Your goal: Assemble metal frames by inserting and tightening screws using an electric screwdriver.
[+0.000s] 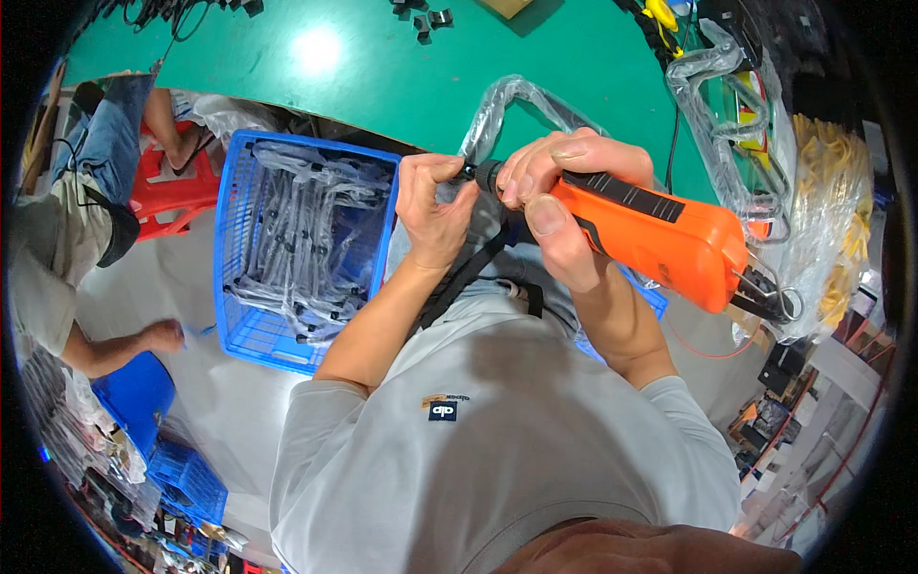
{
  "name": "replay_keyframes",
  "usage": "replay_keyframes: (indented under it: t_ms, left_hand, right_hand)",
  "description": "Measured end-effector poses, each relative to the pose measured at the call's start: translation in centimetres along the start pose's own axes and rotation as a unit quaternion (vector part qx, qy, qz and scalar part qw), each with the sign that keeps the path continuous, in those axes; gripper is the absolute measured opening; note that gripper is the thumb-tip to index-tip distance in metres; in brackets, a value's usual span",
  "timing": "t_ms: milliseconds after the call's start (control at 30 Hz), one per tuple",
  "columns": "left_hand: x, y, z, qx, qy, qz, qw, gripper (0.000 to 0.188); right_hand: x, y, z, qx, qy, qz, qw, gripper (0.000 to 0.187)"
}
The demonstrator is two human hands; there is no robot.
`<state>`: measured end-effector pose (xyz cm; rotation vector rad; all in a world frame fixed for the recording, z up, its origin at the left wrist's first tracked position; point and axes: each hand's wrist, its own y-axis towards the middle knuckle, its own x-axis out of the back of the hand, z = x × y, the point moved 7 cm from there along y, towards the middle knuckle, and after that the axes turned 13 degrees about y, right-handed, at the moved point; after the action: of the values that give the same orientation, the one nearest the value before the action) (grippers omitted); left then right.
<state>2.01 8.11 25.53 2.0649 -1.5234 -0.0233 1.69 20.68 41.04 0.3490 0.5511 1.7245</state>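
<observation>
My right hand (574, 196) is wrapped round an orange electric screwdriver (684, 239) with a black strip along its body and a wire loop at its rear end. The tool points left, its black nose meeting a small black fitting (469, 171). That fitting is pinched between the thumb and fingers of my left hand (432, 206). A bent tube (499, 100) in clear plastic wrap runs from the fitting over the table edge; part of it is hidden behind my right hand. The exact contact at the tool's tip is too small to make out.
A blue basket (225, 258) with several plastic-wrapped tube frames stands at my left. Ahead lies the green table (382, 86), with small black clips (422, 26) at its far side. More wrapped tubing (703, 105) lies at the right. Another person's arm (115, 352) is at far left.
</observation>
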Motion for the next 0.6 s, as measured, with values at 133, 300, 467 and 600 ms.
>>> replay_keyframes:
  t_ms: [133, 300, 467, 600]
  left_hand:
    - [0.2, 0.0, 0.3, 0.001, 0.001, -0.005, 1.0, 0.04]
    - [0.2, -0.3, 0.8, -0.009, 0.026, 0.008, 1.0, 0.033]
    - [0.0, 0.1, 0.7, -0.023, 0.041, 0.009, 0.999, 0.029]
    - [0.2, 0.2, 0.3, -0.019, 0.034, -0.011, 0.999, 0.029]
  right_hand:
    - [-0.4, 0.3, -0.6, -0.031, -0.028, 0.028, 0.999, 0.037]
    - [-2.0, 0.0, -0.5, 0.013, -0.021, 0.053, 0.998, 0.036]
    - [-3.1, 0.6, -0.7, 0.074, -0.027, 0.095, 0.992, 0.035]
    - [-3.4, 1.4, -1.0, 0.064, -0.007, 0.091, 0.994, 0.034]
